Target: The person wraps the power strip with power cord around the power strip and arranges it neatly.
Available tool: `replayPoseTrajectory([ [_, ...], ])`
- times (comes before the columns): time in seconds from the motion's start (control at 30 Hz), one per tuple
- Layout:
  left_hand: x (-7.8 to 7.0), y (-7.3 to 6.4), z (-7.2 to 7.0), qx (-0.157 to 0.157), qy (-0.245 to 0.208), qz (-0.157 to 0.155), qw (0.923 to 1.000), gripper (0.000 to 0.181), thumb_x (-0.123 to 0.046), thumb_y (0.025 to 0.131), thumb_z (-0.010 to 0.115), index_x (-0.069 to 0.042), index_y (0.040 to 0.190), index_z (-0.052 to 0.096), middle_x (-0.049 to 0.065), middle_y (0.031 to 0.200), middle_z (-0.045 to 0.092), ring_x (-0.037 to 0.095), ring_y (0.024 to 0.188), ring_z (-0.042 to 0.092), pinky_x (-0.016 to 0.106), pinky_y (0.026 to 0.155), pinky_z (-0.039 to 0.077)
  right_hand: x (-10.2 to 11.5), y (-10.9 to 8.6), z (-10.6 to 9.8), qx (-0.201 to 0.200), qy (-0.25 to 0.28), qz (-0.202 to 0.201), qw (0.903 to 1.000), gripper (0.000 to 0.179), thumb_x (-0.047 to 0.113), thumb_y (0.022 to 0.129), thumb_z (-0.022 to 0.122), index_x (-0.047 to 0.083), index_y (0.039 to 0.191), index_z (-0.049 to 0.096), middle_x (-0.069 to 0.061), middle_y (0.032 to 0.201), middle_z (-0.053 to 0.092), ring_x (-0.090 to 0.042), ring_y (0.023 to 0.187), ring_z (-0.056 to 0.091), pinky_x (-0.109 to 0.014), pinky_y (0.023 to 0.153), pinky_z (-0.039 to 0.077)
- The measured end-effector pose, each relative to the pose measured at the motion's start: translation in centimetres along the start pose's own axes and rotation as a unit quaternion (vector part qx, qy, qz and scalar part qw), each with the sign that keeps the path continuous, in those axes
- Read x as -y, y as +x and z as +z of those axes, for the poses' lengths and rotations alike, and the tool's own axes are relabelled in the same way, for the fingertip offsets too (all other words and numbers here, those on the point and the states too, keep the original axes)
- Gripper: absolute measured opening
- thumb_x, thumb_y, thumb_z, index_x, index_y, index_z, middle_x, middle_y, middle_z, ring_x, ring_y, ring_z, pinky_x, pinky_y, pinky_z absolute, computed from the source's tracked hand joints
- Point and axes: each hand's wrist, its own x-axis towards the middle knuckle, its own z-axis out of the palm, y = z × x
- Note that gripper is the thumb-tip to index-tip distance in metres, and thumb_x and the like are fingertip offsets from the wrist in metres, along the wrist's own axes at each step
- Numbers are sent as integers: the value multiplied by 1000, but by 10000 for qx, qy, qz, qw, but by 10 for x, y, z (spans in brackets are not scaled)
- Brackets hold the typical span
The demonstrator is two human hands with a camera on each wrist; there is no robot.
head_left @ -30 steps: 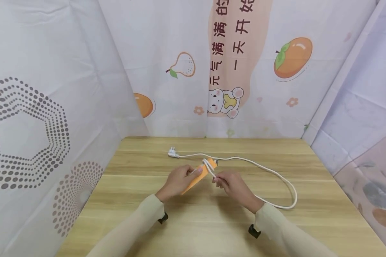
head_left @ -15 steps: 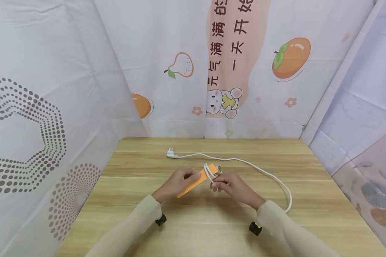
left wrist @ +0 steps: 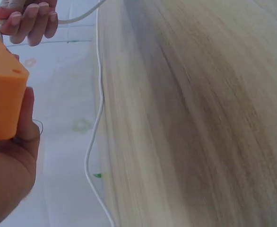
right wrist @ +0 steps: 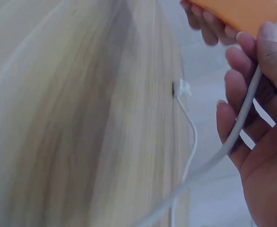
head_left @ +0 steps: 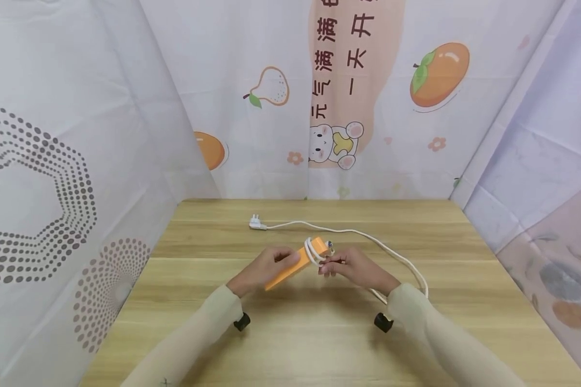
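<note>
An orange power strip (head_left: 281, 279) is held tilted above the table, its far end up to the right. My left hand (head_left: 263, 269) grips its lower part, thumb along the top. White cord loops (head_left: 311, 251) circle the strip near its upper end. Just right of them my right hand (head_left: 353, 267) pinches the cord between thumb and fingers. The right wrist view shows the cord (right wrist: 245, 106) running across that palm. In the left wrist view the strip's blunt orange end (left wrist: 4, 104) sits in my left hand, with the right hand's fingers beyond.
The rest of the white cord (head_left: 336, 230) trails over the wooden table (head_left: 290, 344), curving right and passing behind my right forearm. Its white plug (head_left: 256, 222) lies near the back edge. Printed cloth (head_left: 271, 150) hangs behind the table and on both sides.
My right hand has shifted a little, the cord still pinched, around the strip's upper end. The cord's bend on the right has been drawn in toward my forearm. The left hand keeps its grip.
</note>
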Motion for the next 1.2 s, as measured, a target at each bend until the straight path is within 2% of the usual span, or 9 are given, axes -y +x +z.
replayPoseTrajectory([
  [0.13, -1, -3, -4, 404, 224, 334, 9984, 33, -49, 104, 57, -21, 105, 75, 0, 93, 67, 16, 81, 57, 32, 72, 49, -5, 1, -6, 97, -248, -170, 9995, 13, 6, 100, 67, 7, 93, 78, -3, 91, 75, -13, 80, 69, -44, 72, 58],
  [0.27, -5, -6, -3, 858, 715, 640, 9917, 23, -45, 101, 64, -27, 105, 77, -7, 93, 69, 10, 77, 56, 27, 68, 47, -12, -1, -8, 292, -981, -657, 9926, 14, 9, 97, 71, 16, 86, 76, 9, 81, 67, -4, 72, 57, -31, 67, 52],
  [0.37, -10, -6, 3, 1184, 1272, 946, 9802, 23, -47, 98, 68, -26, 103, 76, -10, 86, 66, 6, 70, 52, 23, 62, 42, -14, -1, -8, 551, -1434, -894, 9841, 12, 11, 95, 74, 19, 87, 78, 14, 80, 66, -1, 71, 56, -27, 67, 51],
  [0.43, -13, -4, 9, 1305, 1783, 1167, 9683, 28, -52, 96, 68, -25, 100, 75, -13, 84, 64, 3, 68, 51, 21, 60, 40, -13, -2, -8, 693, -1628, -887, 9802, 12, 8, 94, 75, 18, 90, 80, 14, 83, 68, 0, 73, 59, -26, 68, 53],
  [0.53, -18, -1, 17, 1326, 2523, 1349, 9490, 35, -60, 93, 67, -25, 93, 73, -17, 81, 61, 0, 66, 51, 19, 59, 41, -10, -1, -8, 784, -2172, -880, 9690, 12, 5, 91, 78, 17, 89, 80, 14, 83, 69, 2, 74, 61, -24, 69, 54],
  [0.67, -20, 1, 25, 1162, 3507, 1463, 9177, 41, -65, 89, 69, -24, 87, 70, -18, 78, 57, -1, 64, 49, 18, 57, 40, -8, 1, -6, 810, -2999, -899, 9463, 7, 13, 89, 81, 19, 87, 80, 15, 83, 69, 5, 75, 60, -21, 69, 52],
  [0.8, -19, 2, 32, 967, 4523, 1552, 8729, 50, -71, 89, 63, -22, 86, 67, -17, 77, 52, 0, 63, 46, 17, 53, 37, -7, 3, -1, 705, -3441, -906, 9319, 9, 18, 90, 81, 21, 82, 78, 16, 79, 65, 6, 69, 56, -20, 64, 50],
  [0.93, -17, 1, 38, 579, 5334, 1556, 8294, 59, -78, 90, 55, -21, 88, 67, -12, 78, 52, 3, 64, 45, 21, 51, 36, -4, 4, 4, 288, -3787, -901, 9206, 16, 12, 91, 77, 22, 78, 75, 15, 75, 60, 3, 64, 50, -21, 58, 46],
  [1.2, -15, -2, 44, -257, 6042, 1563, 7810, 64, -77, 92, 53, -17, 103, 70, -5, 87, 58, 12, 73, 51, 25, 48, 37, 7, 6, 11, -549, -4166, -641, 9052, 14, 9, 91, 73, 18, 81, 77, 10, 75, 61, -2, 64, 50, -25, 59, 47],
])
